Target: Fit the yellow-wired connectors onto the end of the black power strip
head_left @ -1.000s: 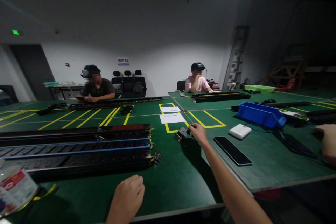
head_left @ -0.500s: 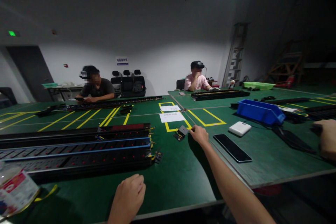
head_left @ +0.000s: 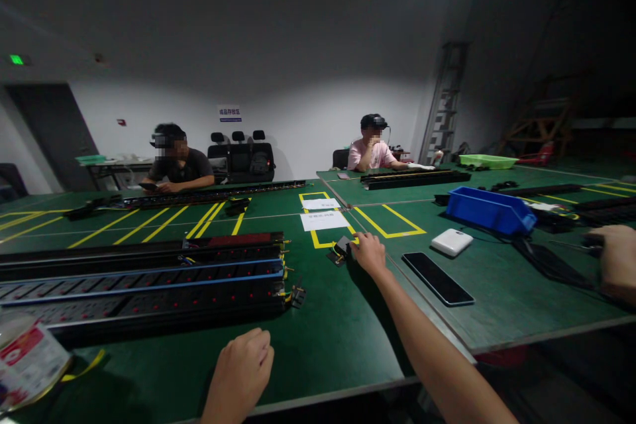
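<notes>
My right hand (head_left: 368, 253) reaches out over the green table, its fingertips at the right edge of a small black part (head_left: 340, 246) with a yellow wire. The fingers are bent together, and the fingers hide that edge of the part. Closer to me, my left hand (head_left: 243, 368) rests near the table's front edge with its fingers curled in and nothing showing in them. Left of both hands lie long black power strips (head_left: 199, 295) with red lights or switches and blue edging. Loose wires and a small black end piece (head_left: 297, 295) stick out at their right ends.
White paper sheets (head_left: 322, 220) lie beyond my right hand. To its right are a phone (head_left: 437, 278), a white box (head_left: 451, 242) and a blue bin (head_left: 489, 211). Another person's hand (head_left: 619, 262) holds a dark tool at far right. A labelled jar (head_left: 30, 364) stands at left.
My right hand has moved slightly left, and its fingers now meet the small black part. My left hand stays in place. The other person's hand at right has shifted, showing the dark tool.
</notes>
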{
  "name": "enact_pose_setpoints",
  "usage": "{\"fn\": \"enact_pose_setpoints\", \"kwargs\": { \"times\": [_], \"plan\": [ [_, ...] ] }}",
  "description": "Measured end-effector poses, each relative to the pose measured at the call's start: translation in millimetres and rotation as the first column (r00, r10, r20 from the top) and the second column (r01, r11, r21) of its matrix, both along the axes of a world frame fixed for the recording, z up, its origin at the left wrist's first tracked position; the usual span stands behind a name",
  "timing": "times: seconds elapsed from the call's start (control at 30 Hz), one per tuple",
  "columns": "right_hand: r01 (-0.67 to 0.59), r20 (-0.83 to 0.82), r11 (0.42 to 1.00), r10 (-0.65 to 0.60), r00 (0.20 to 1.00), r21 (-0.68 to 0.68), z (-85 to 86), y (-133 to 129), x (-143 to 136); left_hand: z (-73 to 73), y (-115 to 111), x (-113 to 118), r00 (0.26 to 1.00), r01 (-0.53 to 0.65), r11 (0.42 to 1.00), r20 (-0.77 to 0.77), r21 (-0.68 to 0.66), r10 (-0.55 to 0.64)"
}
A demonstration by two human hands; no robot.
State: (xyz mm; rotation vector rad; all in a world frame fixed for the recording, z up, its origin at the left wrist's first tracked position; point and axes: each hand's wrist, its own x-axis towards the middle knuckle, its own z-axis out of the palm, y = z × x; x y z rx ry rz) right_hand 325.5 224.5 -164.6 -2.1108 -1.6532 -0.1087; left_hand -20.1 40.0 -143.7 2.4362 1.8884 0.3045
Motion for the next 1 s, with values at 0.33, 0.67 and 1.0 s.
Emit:
{"fn": "enact_pose_setpoints", "kwargs": {
  "times": [0.33,0.67,1.0],
  "plan": [
    [-0.141,-0.062,0.987,0.137,0.989,-0.071,-6.9,2,-4,-3.5,1,-1,1.0,0.006,1.0,-0.017,-0.007,-0.006],
    [-0.151,-0.068,0.987,0.148,0.987,-0.048,-1.3,-2,-6,-3.4,1,0,1.0,-0.005,1.0,-0.01,-0.02,0.005],
    [-0.062,0.015,0.992,0.06,0.998,0.113,6.4,-10,-18,-3.1,1,-1,1.0,0.001,1.0,0.002,-0.023,-0.001]
  ]
}}
